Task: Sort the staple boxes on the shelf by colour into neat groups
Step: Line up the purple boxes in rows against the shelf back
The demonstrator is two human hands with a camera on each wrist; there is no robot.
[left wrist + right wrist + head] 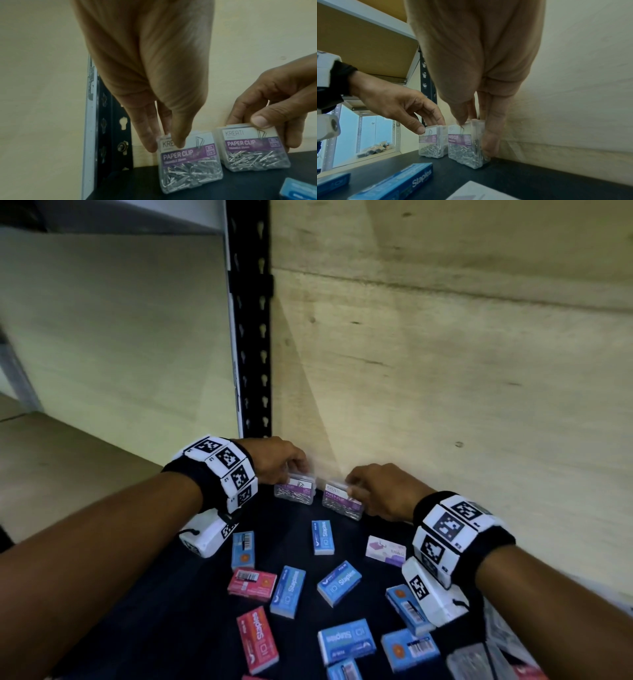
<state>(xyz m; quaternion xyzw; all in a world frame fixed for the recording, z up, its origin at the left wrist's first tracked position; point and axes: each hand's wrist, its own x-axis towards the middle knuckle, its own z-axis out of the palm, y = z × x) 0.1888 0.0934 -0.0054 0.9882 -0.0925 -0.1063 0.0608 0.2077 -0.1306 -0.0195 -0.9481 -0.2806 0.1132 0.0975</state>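
Clear "KREATI PAPER CLIP" boxes [190, 161] [252, 147] pinched by each hand [279, 460] [380, 491]; blue boxes [339, 583] read "Staples".

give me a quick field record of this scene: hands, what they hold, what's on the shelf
left hand: pinches the top of the left paper clip box
right hand: grips the right paper clip box
clip boxes: clear, upright, side by side at the back wall
shelf: dark surface
blue staple boxes: scattered, unsorted
red staple boxes: two in full view, front left, among the blue ones
purple and white box: lies flat near the right wrist
sorting: not yet done
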